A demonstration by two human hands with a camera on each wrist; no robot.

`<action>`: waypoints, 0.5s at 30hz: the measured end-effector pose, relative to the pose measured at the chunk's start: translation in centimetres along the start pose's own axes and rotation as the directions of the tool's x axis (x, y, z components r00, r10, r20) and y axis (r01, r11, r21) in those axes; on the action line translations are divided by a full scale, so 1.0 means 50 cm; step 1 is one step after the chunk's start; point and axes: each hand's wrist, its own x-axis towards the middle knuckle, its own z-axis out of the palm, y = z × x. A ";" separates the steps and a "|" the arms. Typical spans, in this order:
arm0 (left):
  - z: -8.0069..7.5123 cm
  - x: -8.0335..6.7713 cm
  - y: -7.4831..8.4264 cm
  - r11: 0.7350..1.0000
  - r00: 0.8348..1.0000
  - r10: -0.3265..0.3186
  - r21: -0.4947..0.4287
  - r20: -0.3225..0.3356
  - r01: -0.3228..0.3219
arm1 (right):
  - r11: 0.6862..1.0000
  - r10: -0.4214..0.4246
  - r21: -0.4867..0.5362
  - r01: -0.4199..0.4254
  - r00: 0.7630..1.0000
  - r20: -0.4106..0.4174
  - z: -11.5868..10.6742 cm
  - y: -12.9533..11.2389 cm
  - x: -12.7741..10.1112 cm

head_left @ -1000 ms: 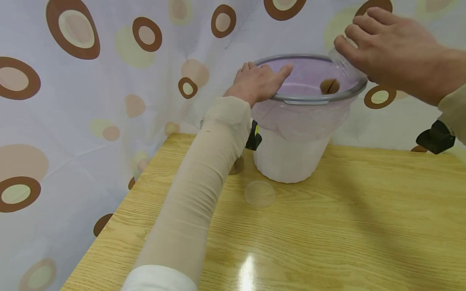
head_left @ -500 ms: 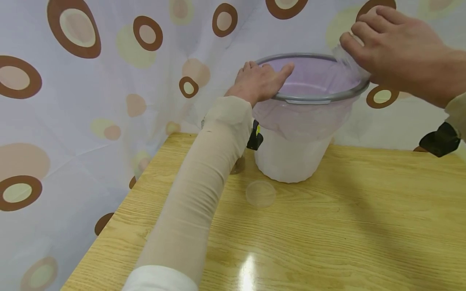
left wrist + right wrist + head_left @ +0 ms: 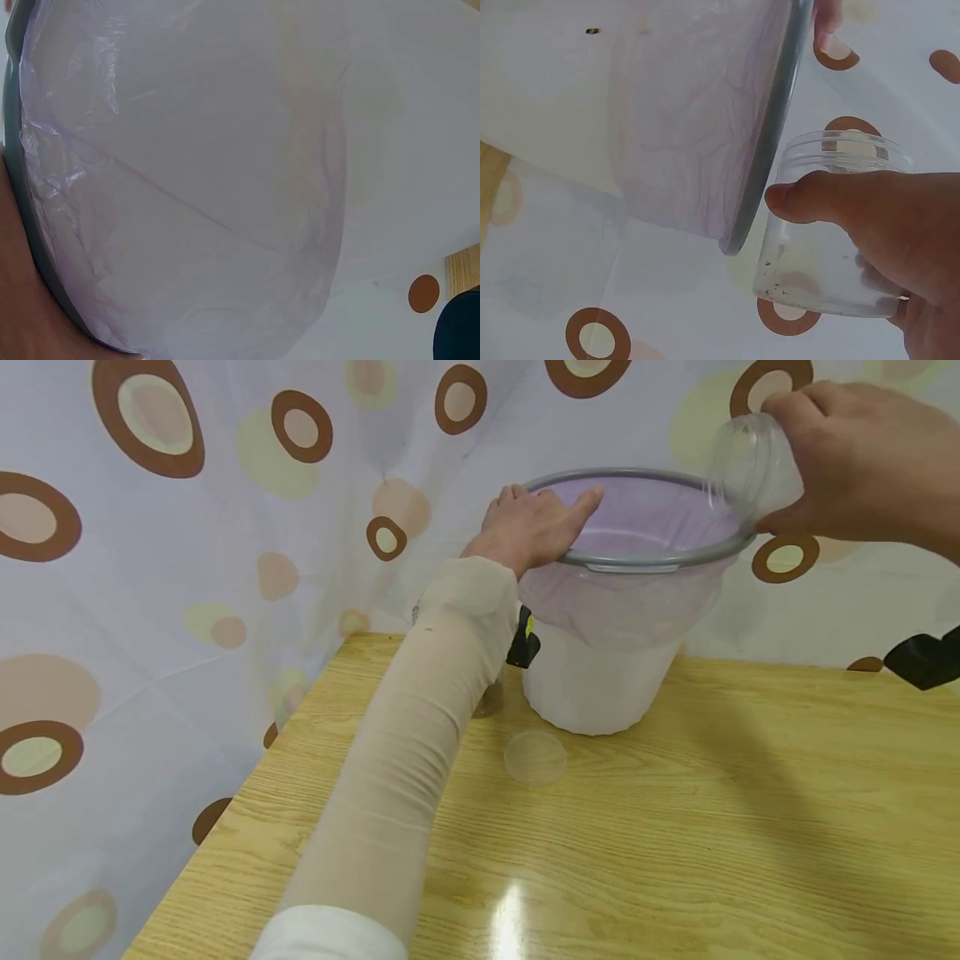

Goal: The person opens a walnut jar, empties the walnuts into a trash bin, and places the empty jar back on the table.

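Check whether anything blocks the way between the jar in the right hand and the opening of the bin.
Nothing visible does. The right hand holds the clear jar tipped at the bin's grey rim, mouth toward the open, bag-lined top. The left hand rests on the opposite side of the rim, away from the jar.

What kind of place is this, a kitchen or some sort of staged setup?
Probably a staged setup, not a kitchen: a circle-patterned cloth backdrop hangs behind a bare wooden table, which bears only a lined bin and a clear lid.
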 end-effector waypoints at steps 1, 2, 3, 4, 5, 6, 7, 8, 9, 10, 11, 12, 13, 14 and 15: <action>0.000 0.000 0.000 1.000 1.000 0.003 0.001 -0.002 -0.003 | 0.999 0.032 0.034 -0.033 0.999 0.018 -0.002 0.002 -0.001; 0.001 0.000 0.001 1.000 1.000 0.007 0.002 -0.002 -0.007 | 0.996 0.057 0.060 -0.059 0.998 0.034 -0.003 0.003 -0.003; 0.001 0.001 0.001 1.000 1.000 0.007 0.000 -0.002 -0.007 | 0.993 0.077 0.084 -0.081 0.996 0.046 -0.003 0.005 -0.004; 0.002 0.001 0.001 1.000 1.000 0.007 0.000 -0.002 -0.007 | 0.989 0.094 0.105 -0.100 0.994 0.059 -0.004 0.006 -0.005; 0.002 0.001 0.001 1.000 1.000 0.005 -0.002 -0.002 -0.005 | 0.986 0.104 0.127 -0.111 0.992 0.067 -0.003 0.008 -0.007; 0.002 0.000 0.001 1.000 1.000 0.004 -0.004 -0.001 -0.004 | 0.981 0.108 0.152 -0.117 0.992 0.068 -0.002 0.010 -0.010; 0.002 0.000 0.000 1.000 1.000 0.003 -0.007 -0.001 -0.003 | 0.978 0.106 0.176 -0.114 0.993 0.055 -0.001 0.013 -0.013; 0.002 -0.001 0.000 1.000 1.000 0.001 -0.008 -0.001 -0.001 | 0.974 0.104 0.197 -0.110 0.994 0.042 0.003 0.015 -0.018; 0.002 -0.001 0.000 1.000 1.000 0.000 -0.010 -0.002 0.000 | 0.971 0.102 0.216 -0.105 0.994 0.028 0.005 0.017 -0.024; 0.001 -0.002 0.000 1.000 1.000 0.001 -0.006 -0.004 -0.001 | 0.967 0.103 0.233 -0.103 0.995 0.012 0.007 0.019 -0.030; 0.001 -0.003 0.000 1.000 1.000 0.002 -0.008 -0.006 -0.002 | 0.963 0.102 0.251 -0.097 0.995 -0.006 0.010 0.022 -0.036; 0.001 -0.002 0.000 1.000 1.000 0.002 -0.007 -0.008 -0.002 | 0.959 0.112 0.263 -0.102 0.994 -0.020 0.014 0.024 -0.043; 0.001 -0.002 0.001 1.000 1.000 0.002 -0.008 -0.009 -0.002 | 0.955 0.129 0.274 -0.116 0.991 -0.027 0.017 0.026 -0.050; 0.001 -0.002 0.002 1.000 1.000 0.001 -0.009 -0.010 -0.001 | 0.947 0.149 0.290 -0.136 0.989 -0.025 0.019 0.027 -0.056; 0.001 -0.002 0.002 1.000 1.000 0.001 -0.010 -0.010 -0.001 | 0.939 0.169 0.309 -0.151 0.985 -0.031 0.022 0.029 -0.063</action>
